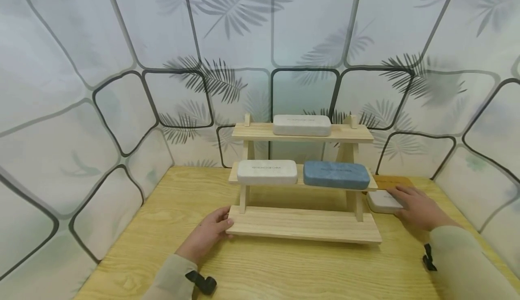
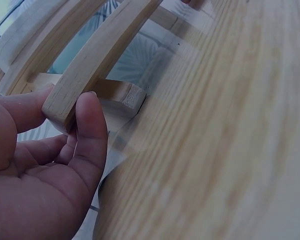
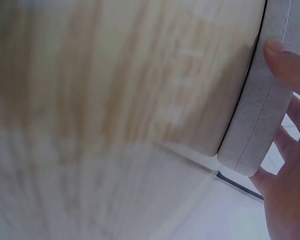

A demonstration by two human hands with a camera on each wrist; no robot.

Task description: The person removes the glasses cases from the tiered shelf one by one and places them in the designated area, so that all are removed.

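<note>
While my left hand [image 1: 209, 230] pinches the wooden rack [image 1: 302, 223] and my right hand [image 1: 420, 207] grips the white case [image 1: 382, 203] on the table [image 1: 284, 268] beside it, a left-hand jolt could dislodge the shelved blue case [image 1: 336, 175].

Left hand [image 1: 209, 230] in a pinch, right hand [image 1: 418, 207] gripping, hands well apart, both arms [image 1: 471, 261] extended forward
</note>
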